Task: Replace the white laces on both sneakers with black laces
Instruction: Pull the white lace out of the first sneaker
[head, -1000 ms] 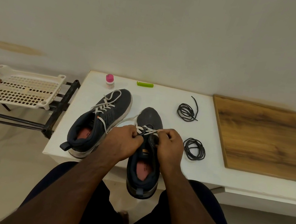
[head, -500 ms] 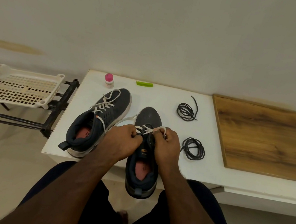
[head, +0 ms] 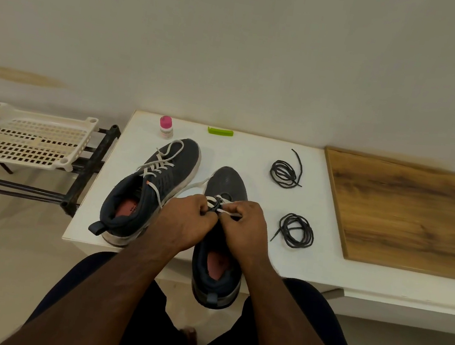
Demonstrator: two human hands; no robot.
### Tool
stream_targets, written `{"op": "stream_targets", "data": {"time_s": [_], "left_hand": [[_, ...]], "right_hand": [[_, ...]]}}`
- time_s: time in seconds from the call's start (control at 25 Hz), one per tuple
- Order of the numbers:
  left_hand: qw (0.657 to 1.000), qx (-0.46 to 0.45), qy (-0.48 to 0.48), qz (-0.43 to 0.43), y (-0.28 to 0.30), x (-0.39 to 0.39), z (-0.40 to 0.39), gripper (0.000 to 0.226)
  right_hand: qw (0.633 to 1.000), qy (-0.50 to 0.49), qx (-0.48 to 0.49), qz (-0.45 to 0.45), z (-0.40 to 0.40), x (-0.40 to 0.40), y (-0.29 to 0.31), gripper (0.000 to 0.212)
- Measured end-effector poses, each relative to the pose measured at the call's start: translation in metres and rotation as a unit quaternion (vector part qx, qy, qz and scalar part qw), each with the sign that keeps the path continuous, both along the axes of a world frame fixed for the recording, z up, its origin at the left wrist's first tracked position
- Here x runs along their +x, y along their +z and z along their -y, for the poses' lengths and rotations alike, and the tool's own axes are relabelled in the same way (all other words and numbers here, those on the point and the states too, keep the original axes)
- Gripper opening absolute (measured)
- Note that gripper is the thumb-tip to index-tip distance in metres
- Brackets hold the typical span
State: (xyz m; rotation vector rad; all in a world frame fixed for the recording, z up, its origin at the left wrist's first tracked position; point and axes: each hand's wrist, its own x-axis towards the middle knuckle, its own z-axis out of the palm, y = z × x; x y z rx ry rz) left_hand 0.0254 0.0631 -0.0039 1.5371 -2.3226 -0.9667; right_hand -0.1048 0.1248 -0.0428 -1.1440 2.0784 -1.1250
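Two dark sneakers sit on the white table [head: 253, 152]. The left sneaker [head: 153, 187] lies angled, its white lace [head: 160, 162] still threaded. The right sneaker [head: 219, 248] points away from me, heel over the table's front edge. My left hand [head: 183, 222] and my right hand [head: 244, 231] meet over its eyelets, each pinching its white lace [head: 217, 202]. A loose end of that lace trails left toward the other shoe. Two coiled black laces lie to the right: the far one [head: 285, 173] and the near one [head: 296, 230].
A small pink-capped bottle [head: 165, 127] and a green clip [head: 220, 131] stand at the table's back edge. A wooden board [head: 415, 212] covers the right side. At the left, a white plastic basket [head: 25, 136] rests on a black metal rack [head: 88, 169].
Both hands have shifted slightly forward along the right sneaker while working its white lace. The right sneaker slid a little toward the wall. The left sneaker and black laces have not moved.
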Motion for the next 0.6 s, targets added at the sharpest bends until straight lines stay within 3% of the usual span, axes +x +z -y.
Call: {"op": "stream_targets", "data": {"time_s": [0.12, 0.24, 0.32, 0.44, 0.52, 0.6], "left_hand": [[1.000, 0.007, 0.003, -0.007, 0.001, 0.001, 0.001, 0.021], [1.000, 0.018, 0.007, -0.013, 0.000, 0.000, 0.001, 0.020], [1.000, 0.008, 0.004, -0.003, -0.001, 0.000, 0.001, 0.020], [1.000, 0.006, -0.002, 0.003, -0.001, 0.000, 0.002, 0.020], [1.000, 0.010, -0.005, 0.003, -0.001, 0.000, 0.001, 0.021], [1.000, 0.004, -0.005, 0.009, -0.001, 0.000, 0.002, 0.022]], "right_hand": [[0.999, -0.020, -0.005, -0.048, 0.002, 0.004, 0.001, 0.013], [0.983, -0.151, -0.031, 0.103, -0.001, -0.006, 0.005, 0.012], [0.987, -0.110, -0.041, 0.111, -0.002, -0.006, 0.007, 0.014], [1.000, 0.002, -0.029, -0.005, -0.002, 0.001, 0.005, 0.018], [0.999, -0.007, -0.033, -0.032, -0.001, 0.000, 0.001, 0.014], [0.991, -0.097, -0.054, 0.069, 0.000, -0.004, -0.001, 0.012]]}}
